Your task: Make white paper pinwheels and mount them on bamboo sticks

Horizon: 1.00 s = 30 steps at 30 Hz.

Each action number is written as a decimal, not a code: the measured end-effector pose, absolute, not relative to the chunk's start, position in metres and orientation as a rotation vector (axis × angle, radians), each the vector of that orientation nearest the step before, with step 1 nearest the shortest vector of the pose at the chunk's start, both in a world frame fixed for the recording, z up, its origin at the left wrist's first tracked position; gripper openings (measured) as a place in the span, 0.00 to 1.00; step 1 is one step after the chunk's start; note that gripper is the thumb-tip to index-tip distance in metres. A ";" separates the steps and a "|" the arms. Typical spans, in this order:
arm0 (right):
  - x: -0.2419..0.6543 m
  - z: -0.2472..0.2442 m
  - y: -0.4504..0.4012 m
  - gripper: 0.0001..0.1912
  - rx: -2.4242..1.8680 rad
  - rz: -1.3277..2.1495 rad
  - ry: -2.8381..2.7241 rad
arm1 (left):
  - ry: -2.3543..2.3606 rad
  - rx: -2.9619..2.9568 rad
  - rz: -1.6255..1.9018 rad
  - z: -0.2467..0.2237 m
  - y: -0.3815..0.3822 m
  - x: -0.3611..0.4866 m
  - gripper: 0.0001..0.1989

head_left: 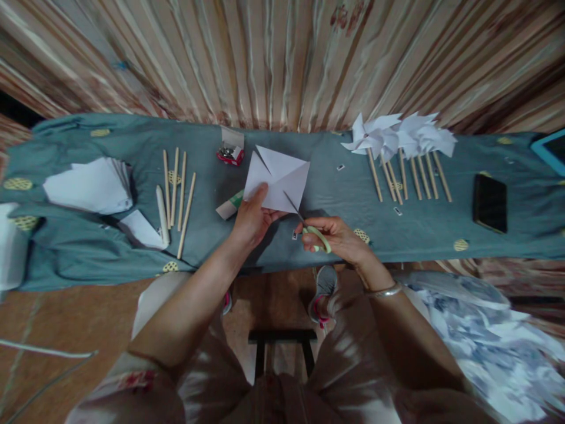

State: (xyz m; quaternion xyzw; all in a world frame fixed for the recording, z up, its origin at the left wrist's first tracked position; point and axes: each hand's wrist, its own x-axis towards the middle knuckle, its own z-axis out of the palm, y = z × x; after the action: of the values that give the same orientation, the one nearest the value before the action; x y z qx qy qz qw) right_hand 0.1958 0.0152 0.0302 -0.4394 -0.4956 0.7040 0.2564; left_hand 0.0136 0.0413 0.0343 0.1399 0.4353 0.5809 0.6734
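Note:
A square white paper [289,171] with a slit running in from its upper left corner is held by my left hand [255,218], thumb on top and fingers beneath. My right hand [333,237] grips scissors [318,235] with pale green handles. Their blades lie at the paper's lower right part, pointing up and left. Just behind the paper's left side sits a small open box [231,154] with shiny metal bits. A green and white box [229,206] is beside my left hand, partly hidden.
Stacked white papers [90,187], a folded paper [143,229], a white stick [162,215] and wooden sticks [180,194] lie left. Several paper pinwheels [401,141], a phone [490,203] and a blue-edged device [551,152] are right. A plastic bag [489,335] is lower right.

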 end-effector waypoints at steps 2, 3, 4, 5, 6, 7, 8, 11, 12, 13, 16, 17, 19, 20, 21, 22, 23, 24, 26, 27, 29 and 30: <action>0.195 0.034 0.015 0.23 -1.206 1.925 -1.330 | 0.974 0.334 1.295 0.032 0.040 0.014 0.06; 0.194 0.035 0.015 0.24 -1.212 1.932 -1.321 | 0.965 0.348 1.293 0.031 0.039 0.014 0.05; 0.193 0.036 0.015 0.24 -1.220 1.936 -1.309 | 0.957 0.360 1.296 0.030 0.039 0.014 0.06; 0.192 0.037 0.015 0.25 -1.227 1.940 -1.295 | 0.950 0.369 1.300 0.029 0.038 0.015 0.06; 0.191 0.038 0.015 0.25 -1.232 1.942 -1.281 | 0.944 0.374 1.303 0.028 0.038 0.015 0.07; 0.191 0.038 0.016 0.25 -1.235 1.946 -1.270 | 0.941 0.376 1.305 0.027 0.038 0.014 0.07; 0.190 0.038 0.016 0.25 -1.236 1.948 -1.260 | 0.939 0.377 1.305 0.027 0.038 0.014 0.06; 0.191 0.038 0.015 0.25 -1.234 1.948 -1.244 | 0.938 0.368 1.304 0.027 0.038 0.014 0.05; 0.191 0.037 0.015 0.25 -1.234 1.943 -1.245 | 0.940 0.363 1.303 0.028 0.038 0.015 0.05; 0.191 0.037 0.015 0.24 -1.233 1.938 -1.247 | 0.945 0.356 1.301 0.029 0.038 0.015 0.04; 0.192 0.035 0.015 0.24 -1.229 1.932 -1.261 | 0.956 0.342 1.289 0.032 0.038 0.015 0.05; 0.192 0.034 0.015 0.23 -1.228 1.932 -1.263 | 0.957 0.343 1.287 0.032 0.038 0.015 0.05; 0.192 0.034 0.015 0.24 -1.228 1.933 -1.260 | 0.955 0.350 1.283 0.033 0.038 0.015 0.05; 0.192 0.033 0.015 0.24 -1.227 1.934 -1.257 | 0.956 0.352 1.281 0.033 0.038 0.015 0.05; 0.192 0.033 0.015 0.24 -1.228 1.936 -1.254 | 0.960 0.350 1.279 0.033 0.038 0.015 0.06; 0.192 0.033 0.015 0.24 -1.228 1.938 -1.252 | 0.963 0.348 1.277 0.033 0.038 0.015 0.06; 0.192 0.033 0.015 0.24 -1.229 1.939 -1.253 | 0.965 0.345 1.276 0.033 0.038 0.015 0.06; 0.192 0.032 0.015 0.24 -1.230 1.940 -1.256 | 0.965 0.344 1.277 0.033 0.038 0.015 0.06; 0.192 0.032 0.015 0.24 -1.233 1.935 -1.264 | 0.960 0.348 1.275 0.032 0.038 0.015 0.07; 0.192 0.032 0.016 0.25 -1.235 1.931 -1.267 | 0.957 0.352 1.273 0.032 0.038 0.015 0.06; 0.192 0.031 0.016 0.25 -1.240 1.928 -1.265 | 0.954 0.351 1.269 0.032 0.038 0.014 0.06; 0.192 0.031 0.016 0.25 -1.241 1.926 -1.265 | 0.949 0.348 1.268 0.032 0.038 0.014 0.06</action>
State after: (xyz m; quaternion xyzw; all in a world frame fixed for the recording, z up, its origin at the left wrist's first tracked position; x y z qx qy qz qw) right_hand 0.1920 0.0155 0.0314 -0.4579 -0.4668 0.7107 0.2593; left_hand 0.0143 0.0378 0.0321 0.1554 0.4244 0.5669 0.6887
